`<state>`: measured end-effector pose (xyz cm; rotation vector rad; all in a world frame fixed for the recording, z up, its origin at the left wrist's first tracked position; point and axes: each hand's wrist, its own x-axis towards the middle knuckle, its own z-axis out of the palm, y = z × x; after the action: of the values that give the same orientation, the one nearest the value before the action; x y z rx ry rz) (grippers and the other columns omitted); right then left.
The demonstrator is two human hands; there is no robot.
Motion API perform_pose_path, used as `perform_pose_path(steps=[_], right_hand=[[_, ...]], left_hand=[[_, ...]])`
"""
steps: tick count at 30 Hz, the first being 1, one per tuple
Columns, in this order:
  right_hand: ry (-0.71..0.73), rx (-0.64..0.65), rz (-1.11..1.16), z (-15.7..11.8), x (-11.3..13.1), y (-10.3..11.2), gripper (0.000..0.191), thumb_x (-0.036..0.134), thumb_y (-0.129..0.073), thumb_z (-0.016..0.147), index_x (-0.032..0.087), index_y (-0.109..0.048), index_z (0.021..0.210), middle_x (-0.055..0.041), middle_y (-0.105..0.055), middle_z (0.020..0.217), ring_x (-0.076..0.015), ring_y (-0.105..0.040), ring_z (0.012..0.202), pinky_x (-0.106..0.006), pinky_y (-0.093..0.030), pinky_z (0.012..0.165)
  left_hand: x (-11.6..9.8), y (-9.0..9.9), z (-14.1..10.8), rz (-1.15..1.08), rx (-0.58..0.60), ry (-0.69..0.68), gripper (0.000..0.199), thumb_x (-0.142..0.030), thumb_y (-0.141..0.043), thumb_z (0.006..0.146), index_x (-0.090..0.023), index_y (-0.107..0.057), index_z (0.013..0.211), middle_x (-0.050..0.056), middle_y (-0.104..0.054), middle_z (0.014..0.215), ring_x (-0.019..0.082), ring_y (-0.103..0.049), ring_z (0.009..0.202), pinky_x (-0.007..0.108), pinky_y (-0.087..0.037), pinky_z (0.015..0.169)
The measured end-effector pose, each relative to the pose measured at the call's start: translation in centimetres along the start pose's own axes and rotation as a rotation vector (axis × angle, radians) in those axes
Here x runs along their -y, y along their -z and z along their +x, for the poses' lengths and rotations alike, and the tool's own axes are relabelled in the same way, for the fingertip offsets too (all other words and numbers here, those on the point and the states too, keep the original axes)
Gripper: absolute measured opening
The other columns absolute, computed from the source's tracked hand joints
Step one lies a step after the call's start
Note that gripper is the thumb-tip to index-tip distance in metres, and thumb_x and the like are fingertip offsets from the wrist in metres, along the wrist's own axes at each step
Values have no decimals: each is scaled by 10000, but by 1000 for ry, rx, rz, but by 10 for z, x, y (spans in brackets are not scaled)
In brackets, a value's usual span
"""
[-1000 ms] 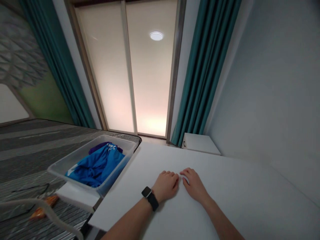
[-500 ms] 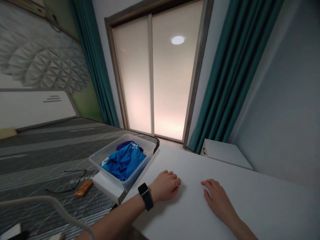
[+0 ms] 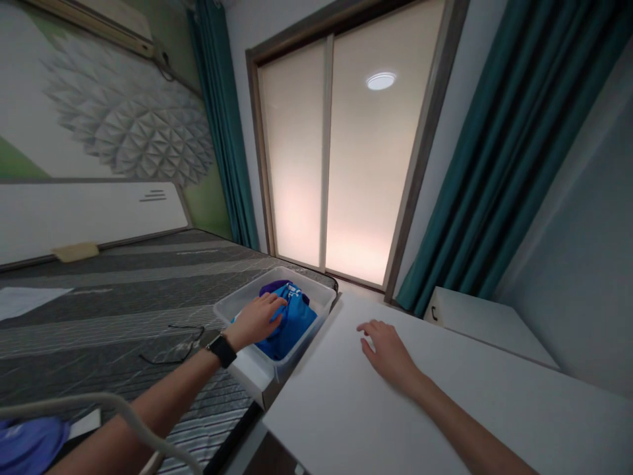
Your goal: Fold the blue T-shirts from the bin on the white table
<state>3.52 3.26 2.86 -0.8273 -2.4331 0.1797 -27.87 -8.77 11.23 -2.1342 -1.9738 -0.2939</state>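
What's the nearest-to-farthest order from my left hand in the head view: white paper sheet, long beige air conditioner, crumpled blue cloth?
1. Crumpled blue cloth, at your left hand
2. White paper sheet, to the left
3. Long beige air conditioner, high left

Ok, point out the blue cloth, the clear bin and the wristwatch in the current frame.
Blue cloth (image 3: pixel 295 322): head view, its uncovered right part.
Clear bin (image 3: pixel 246 295): head view, inner wall.
Wristwatch (image 3: pixel 225 353): head view, dark strap.

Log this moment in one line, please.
left hand: over blue cloth in bin, contact unclear | right hand: over table, holding nothing
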Motion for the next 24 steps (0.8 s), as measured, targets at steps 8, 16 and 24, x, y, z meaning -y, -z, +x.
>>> perform_pose_path(steps=[8, 16, 24], right_hand=[[143, 226, 13, 113, 77, -32, 286, 187, -440, 915, 219, -642, 1115, -80, -678, 1101, -239, -575, 1072, -397, -345, 965], [150, 436, 6, 158, 105, -83, 679, 253, -668, 781, 236, -435, 1417, -156, -500, 1421, -295, -609, 1114, -403, -448, 908], [-9, 385, 251, 168, 117, -89, 642, 263, -637, 785, 294, -441, 1396, -97, -649, 1216, -271, -632, 1050, -392, -469, 877]], left_hand=[[63, -5, -11, 63, 112, 356, 430, -427, -529, 864, -184, -571, 1217, 146, -638, 1207, 323, -586, 1109, 430, -420, 930], [65, -10, -5, 30, 152, 388, 67, -279, -597, 789, -238, -643, 815, 61, -710, 924, 282, -632, 953, 395, -407, 855], [51, 9, 21, -277, -57, 310, 312, -414, -351, 941, -217, -528, 776, 9, -596, 747, 184, -571, 721, 279, -389, 649]])
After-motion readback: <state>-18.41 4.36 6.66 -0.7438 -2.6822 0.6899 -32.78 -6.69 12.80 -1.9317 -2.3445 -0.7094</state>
